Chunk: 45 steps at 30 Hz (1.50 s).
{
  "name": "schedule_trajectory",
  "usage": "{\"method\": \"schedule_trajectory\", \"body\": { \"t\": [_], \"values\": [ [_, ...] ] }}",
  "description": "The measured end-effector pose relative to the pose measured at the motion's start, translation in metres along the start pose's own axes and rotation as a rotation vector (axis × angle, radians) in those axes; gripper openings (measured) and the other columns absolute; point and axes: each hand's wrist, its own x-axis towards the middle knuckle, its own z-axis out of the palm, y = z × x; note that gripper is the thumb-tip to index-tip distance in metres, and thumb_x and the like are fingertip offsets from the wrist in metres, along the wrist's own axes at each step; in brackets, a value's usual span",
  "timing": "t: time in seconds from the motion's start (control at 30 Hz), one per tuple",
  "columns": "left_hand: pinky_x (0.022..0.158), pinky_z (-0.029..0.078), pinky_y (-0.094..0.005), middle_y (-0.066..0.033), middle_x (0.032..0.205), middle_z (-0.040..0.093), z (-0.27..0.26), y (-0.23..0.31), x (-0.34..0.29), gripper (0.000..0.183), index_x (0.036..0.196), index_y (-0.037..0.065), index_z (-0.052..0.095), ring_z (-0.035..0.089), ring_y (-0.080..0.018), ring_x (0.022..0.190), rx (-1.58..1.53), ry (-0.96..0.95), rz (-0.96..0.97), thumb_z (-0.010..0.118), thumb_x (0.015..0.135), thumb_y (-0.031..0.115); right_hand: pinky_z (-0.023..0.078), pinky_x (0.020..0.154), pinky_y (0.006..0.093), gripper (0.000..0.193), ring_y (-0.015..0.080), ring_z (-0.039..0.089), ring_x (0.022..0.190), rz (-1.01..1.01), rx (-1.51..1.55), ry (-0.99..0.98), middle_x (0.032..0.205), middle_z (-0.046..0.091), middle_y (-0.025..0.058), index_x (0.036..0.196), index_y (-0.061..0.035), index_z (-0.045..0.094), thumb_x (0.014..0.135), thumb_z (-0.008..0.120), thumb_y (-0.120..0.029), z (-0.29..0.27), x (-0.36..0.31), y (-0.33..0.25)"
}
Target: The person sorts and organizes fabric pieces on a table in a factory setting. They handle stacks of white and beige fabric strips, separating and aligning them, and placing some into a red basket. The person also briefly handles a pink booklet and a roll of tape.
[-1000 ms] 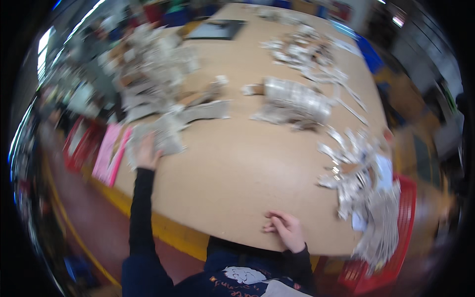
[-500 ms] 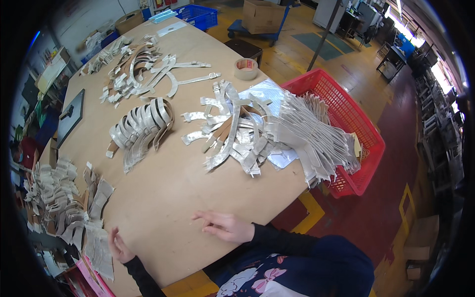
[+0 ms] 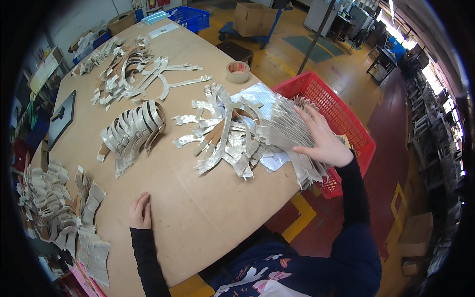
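Note:
My right hand [image 3: 326,143] lies over a layered stack of flat silver-grey strap pieces [image 3: 287,123] at the table's right edge. Its fingers are spread and the thumb stands apart. My left hand [image 3: 140,212] rests low on the bare tabletop with nothing in it, its fingers loosely bent and the thumb apart from them. Left of the stack is a loose heap of silver and brown straps [image 3: 230,133], some with buckles. Between the hands' area and the far side sits a rolled row of curved silver straps [image 3: 133,126].
A red plastic basket [image 3: 363,158] stands against the table's right edge, partly under the stack. A tape roll [image 3: 237,72] lies beyond the heap. More strap piles lie at far left [image 3: 123,72] and near left [image 3: 49,208]. A dark flat board [image 3: 63,119] lies on the left edge.
My right hand has moved from the near table up and right onto the strap stack. My left hand has shifted right and farther in over the table. The view has moved slightly.

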Motion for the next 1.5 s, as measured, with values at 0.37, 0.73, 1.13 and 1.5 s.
{"method": "schedule_trajectory", "body": {
  "t": [0.37,0.73,1.13,1.5],
  "values": [
    [0.099,0.045,-0.0384,-0.0114,0.123,0.063,-0.004,-0.005,0.000,0.025,0.112,0.002,0.066,0.058,-0.0299,0.114,-0.075,-0.068,-0.008,0.060,0.088,0.002,0.036,0.106,0.0558,0.123,0.0514,0.044,0.127,0.251,-0.122,-0.247,0.137,0.039,0.0343,0.157,-0.0310,0.009,0.061,0.085,-0.049,0.043,0.020,0.035],
    [0.101,0.044,-0.0380,-0.0123,0.126,0.062,-0.003,-0.008,-0.004,0.028,0.117,0.002,0.065,0.056,-0.0298,0.118,-0.087,-0.078,-0.020,0.059,0.089,0.002,0.033,0.112,0.0444,0.122,0.0386,0.041,0.133,0.142,0.258,0.080,0.141,0.039,0.0248,0.156,-0.0141,0.019,0.057,0.090,-0.026,-0.008,0.003,0.002],
    [0.101,0.044,-0.0385,-0.0100,0.125,0.063,-0.003,-0.008,-0.004,0.029,0.117,0.006,0.065,0.058,-0.0292,0.117,-0.069,-0.068,-0.010,0.061,0.089,0.005,0.049,0.099,0.0415,0.074,0.0283,0.060,0.114,0.442,1.938,-0.253,0.132,0.055,0.0190,0.145,0.0008,0.037,0.080,0.067,-0.018,-0.007,-0.032,-0.089],
    [0.106,0.041,-0.0386,-0.0114,0.131,0.060,0.012,0.008,-0.010,0.039,0.128,0.006,0.060,0.056,-0.0276,0.122,-0.411,-0.099,-0.109,0.064,0.090,0.015,0.051,0.099,0.0408,0.051,0.0269,0.067,0.104,0.464,2.354,-0.406,0.119,0.066,0.0193,0.133,0.0040,0.052,0.092,0.059,-0.026,0.033,-0.002,-0.122]
  ]
}}
